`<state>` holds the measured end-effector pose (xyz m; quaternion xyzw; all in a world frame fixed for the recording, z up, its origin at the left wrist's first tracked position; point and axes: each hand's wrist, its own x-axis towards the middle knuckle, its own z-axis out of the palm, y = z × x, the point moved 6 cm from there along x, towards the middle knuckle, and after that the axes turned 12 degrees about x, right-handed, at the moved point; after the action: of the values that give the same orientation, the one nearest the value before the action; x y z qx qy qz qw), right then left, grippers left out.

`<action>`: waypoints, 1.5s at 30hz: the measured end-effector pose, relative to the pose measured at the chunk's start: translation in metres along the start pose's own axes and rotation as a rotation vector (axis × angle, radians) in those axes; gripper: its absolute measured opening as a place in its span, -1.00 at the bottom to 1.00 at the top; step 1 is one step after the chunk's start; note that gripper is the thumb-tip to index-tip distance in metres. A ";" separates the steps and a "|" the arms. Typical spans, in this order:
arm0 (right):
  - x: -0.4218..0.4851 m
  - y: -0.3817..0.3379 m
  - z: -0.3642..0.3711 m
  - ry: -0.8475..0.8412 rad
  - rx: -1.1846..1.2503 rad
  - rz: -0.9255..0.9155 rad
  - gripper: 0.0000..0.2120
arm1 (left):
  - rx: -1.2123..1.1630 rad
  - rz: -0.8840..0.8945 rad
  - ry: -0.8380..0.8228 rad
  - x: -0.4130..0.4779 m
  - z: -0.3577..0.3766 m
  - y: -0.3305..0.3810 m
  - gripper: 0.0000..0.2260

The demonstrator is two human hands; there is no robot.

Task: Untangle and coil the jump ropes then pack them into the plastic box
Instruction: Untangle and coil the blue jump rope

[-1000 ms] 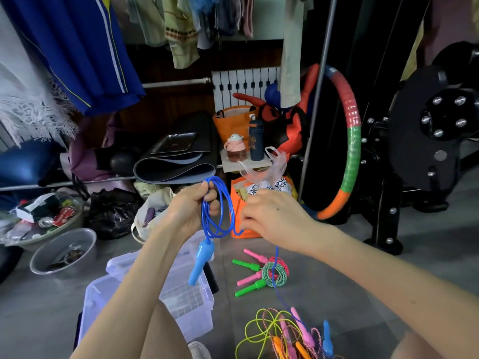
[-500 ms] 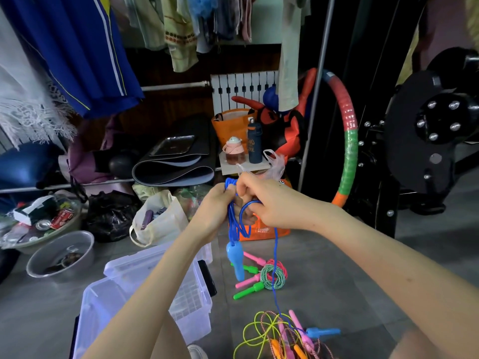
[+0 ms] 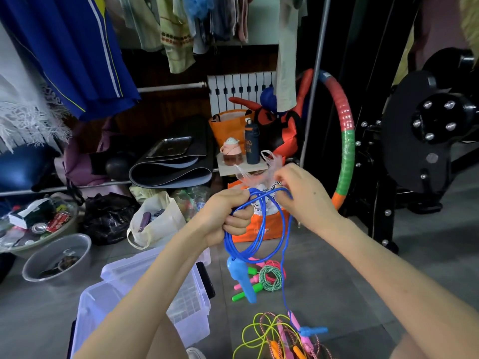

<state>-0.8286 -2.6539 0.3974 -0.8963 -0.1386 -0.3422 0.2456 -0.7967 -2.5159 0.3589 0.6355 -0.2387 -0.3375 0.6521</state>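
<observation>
The blue jump rope is gripped as hanging loops in the curled left hand, near the plastic box, its strand pinched by the right hand, apparently so another loop can be laid.

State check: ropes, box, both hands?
Blue jump rope: partly coiled, one handle hanging, tail down to the floor.
Left hand: grips the coil.
Right hand: pinches the rope's top loop.
Plastic box: open.
Green and pink ropes: coiled, on floor.
Yellow-pink bundle: tangled, on floor.
</observation>
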 end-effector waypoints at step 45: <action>-0.133 0.077 0.105 -0.224 0.067 0.601 -0.84 | -0.877 0.280 0.210 -0.004 -0.132 -0.035 -0.68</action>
<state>-0.8362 -2.6728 0.2126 -0.9206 0.0949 -0.1491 0.3483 -0.7066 -2.4233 0.3145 0.2926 -0.0899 -0.2490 0.9189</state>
